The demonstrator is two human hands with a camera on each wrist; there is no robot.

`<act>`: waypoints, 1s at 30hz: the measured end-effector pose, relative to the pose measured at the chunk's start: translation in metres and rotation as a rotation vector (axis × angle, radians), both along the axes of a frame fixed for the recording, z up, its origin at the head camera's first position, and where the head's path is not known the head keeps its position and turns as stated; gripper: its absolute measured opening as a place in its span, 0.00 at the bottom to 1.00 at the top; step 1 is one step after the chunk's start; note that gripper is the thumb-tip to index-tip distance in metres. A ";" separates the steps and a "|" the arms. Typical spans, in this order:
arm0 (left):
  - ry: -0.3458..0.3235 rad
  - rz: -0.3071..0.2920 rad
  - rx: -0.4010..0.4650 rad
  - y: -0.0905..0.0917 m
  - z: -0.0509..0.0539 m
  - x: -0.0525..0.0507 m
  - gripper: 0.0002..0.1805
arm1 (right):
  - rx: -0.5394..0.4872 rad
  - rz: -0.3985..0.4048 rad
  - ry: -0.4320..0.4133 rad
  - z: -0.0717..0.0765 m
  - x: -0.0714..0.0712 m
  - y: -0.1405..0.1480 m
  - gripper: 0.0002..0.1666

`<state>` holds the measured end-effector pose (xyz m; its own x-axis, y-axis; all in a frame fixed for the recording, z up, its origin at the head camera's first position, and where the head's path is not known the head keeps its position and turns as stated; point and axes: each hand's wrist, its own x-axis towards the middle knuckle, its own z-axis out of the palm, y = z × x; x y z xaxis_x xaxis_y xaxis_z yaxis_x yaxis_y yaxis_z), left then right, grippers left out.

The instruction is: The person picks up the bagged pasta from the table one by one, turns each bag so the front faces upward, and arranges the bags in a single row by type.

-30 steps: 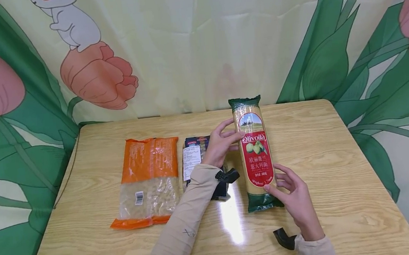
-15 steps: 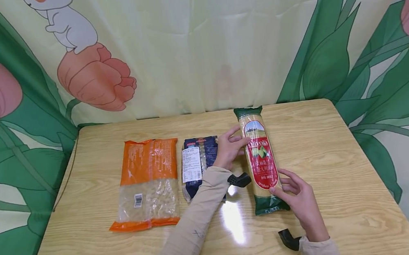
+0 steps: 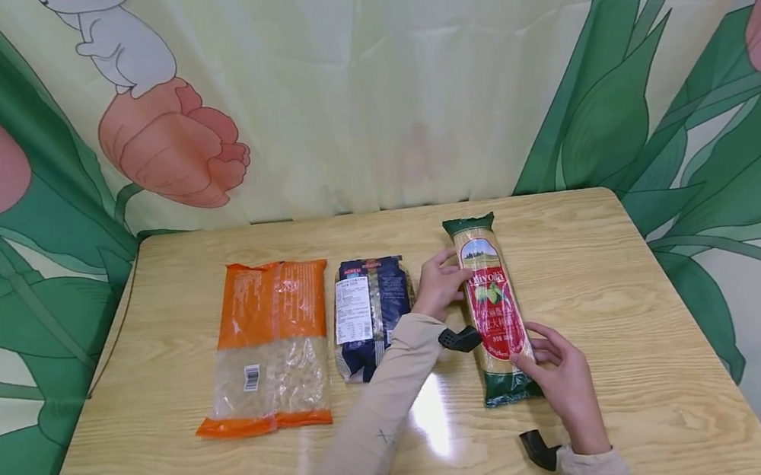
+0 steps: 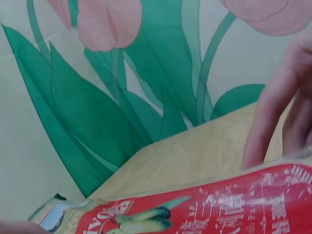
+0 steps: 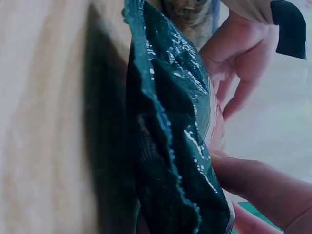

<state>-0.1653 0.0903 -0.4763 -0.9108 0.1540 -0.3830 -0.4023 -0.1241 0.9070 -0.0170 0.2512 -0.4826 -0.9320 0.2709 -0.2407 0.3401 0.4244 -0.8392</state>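
The left hand (image 3: 437,289) pinches the upper left edge of the spaghetti pack (image 3: 491,296), thumb on the front. The right hand (image 3: 562,375) pinches the same pack near its lower right edge, its thumb on the front, its fingers at the side. The pack has green ends and slants slightly over the table (image 3: 651,334), right of centre; whether it touches the wood I cannot tell. Its red label reads "ivoilà", the start behind the left thumb, with Chinese characters below. Just left of that hand lies one navy pack (image 3: 394,290), marked "AGNESI", with a white sticker (image 3: 353,310) in print too small to read. Left again lies one orange bag (image 3: 270,302), bearing one barcode (image 3: 252,377). That makes three packages. A tulip curtain (image 3: 369,116) hangs behind.
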 end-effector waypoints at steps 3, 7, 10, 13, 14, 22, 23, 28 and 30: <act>-0.014 -0.029 -0.019 0.002 -0.003 0.000 0.31 | 0.046 0.000 0.003 -0.001 0.001 -0.001 0.35; 0.001 -0.053 -0.031 0.004 -0.003 0.001 0.32 | 0.126 0.007 -0.003 0.000 0.002 -0.002 0.35; 0.023 -0.059 -0.035 0.005 -0.005 0.001 0.31 | 0.161 0.026 -0.007 0.001 0.003 -0.003 0.35; 0.047 -0.063 -0.072 0.008 -0.006 0.001 0.30 | 0.176 0.041 -0.016 0.001 0.004 -0.004 0.36; 0.061 -0.065 -0.086 0.008 -0.005 0.002 0.30 | 0.181 0.043 -0.018 0.001 0.004 -0.005 0.36; 0.148 -0.160 -0.326 0.001 0.006 0.003 0.30 | 0.226 0.126 -0.045 0.005 0.009 -0.009 0.42; 0.144 -0.177 -0.341 0.000 0.006 0.003 0.30 | 0.247 0.142 -0.048 0.007 0.010 -0.009 0.43; 0.169 -0.227 -0.439 -0.003 0.009 0.003 0.29 | 0.325 0.189 0.017 0.015 0.011 -0.012 0.43; 0.188 -0.226 -0.470 -0.005 0.011 0.003 0.28 | 0.320 0.192 0.071 0.017 0.010 -0.014 0.41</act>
